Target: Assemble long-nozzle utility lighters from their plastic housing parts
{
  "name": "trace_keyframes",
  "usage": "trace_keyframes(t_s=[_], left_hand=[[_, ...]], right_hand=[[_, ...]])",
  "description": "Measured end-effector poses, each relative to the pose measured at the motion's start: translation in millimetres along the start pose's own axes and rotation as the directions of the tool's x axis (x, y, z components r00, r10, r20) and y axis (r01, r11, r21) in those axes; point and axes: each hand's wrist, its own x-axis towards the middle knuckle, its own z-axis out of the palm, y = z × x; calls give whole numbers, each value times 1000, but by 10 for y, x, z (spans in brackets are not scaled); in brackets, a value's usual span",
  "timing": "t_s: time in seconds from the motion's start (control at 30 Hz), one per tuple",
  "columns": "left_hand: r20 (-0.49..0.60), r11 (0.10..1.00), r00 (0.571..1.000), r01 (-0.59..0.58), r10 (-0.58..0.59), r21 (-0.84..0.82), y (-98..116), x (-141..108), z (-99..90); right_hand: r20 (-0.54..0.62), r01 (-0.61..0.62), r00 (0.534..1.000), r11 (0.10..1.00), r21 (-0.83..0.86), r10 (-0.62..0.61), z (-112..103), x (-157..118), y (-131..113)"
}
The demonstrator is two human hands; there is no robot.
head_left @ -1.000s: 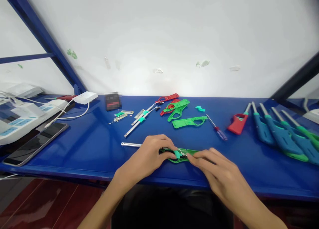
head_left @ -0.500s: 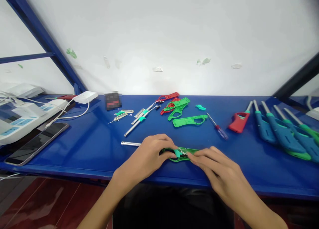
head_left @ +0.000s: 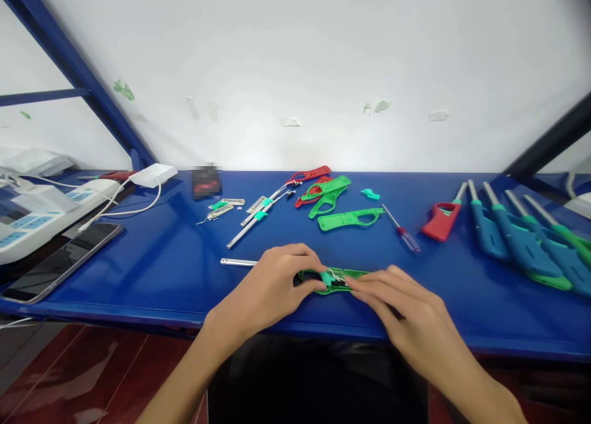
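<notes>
A green lighter casing half (head_left: 355, 274) lies open on the blue table, with a teal trigger (head_left: 327, 279), pale wire and a small black part inside it. My left hand (head_left: 277, 282) is closed around its left end, thumb and fingers pinching at the trigger. From under that hand a silver metal tube (head_left: 237, 263) sticks out to the left. My right hand (head_left: 404, 301) has its fingertips pressed together on the wire and black part in the casing; the fingers hide its right end.
Behind the hands lie loose green casing halves (head_left: 348, 220), red casing halves (head_left: 314, 175), metal tubes (head_left: 252, 227) and small clear tanks (head_left: 220, 212). A screwdriver (head_left: 406, 236), a red lighter (head_left: 441, 221) and several blue lighters (head_left: 526, 245) are to the right. A phone (head_left: 64, 261) and power strip (head_left: 28, 227) stand left.
The whole view has shifted slightly, with things sitting a little higher in the picture. Both hands keep nearly the same hold on the casing, and the parts look unchanged.
</notes>
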Motion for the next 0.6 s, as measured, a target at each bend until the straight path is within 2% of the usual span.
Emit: trace_keyframes(t_s=[0.17,0.37,0.6], left_hand=[[-8,1000,1000,0,0,30,28,-3,12],[-19,999,1000,-6,7,50,22,-8,46],[-16,999,1000,-20,20,41,12,-13,36]], right_hand=[[-100,-74,992,997,-21,71,20,37,-32],[-171,-70,984,995,-77,56,49,34,4],[-80,-30,996,998,-52,26,16,15,19]])
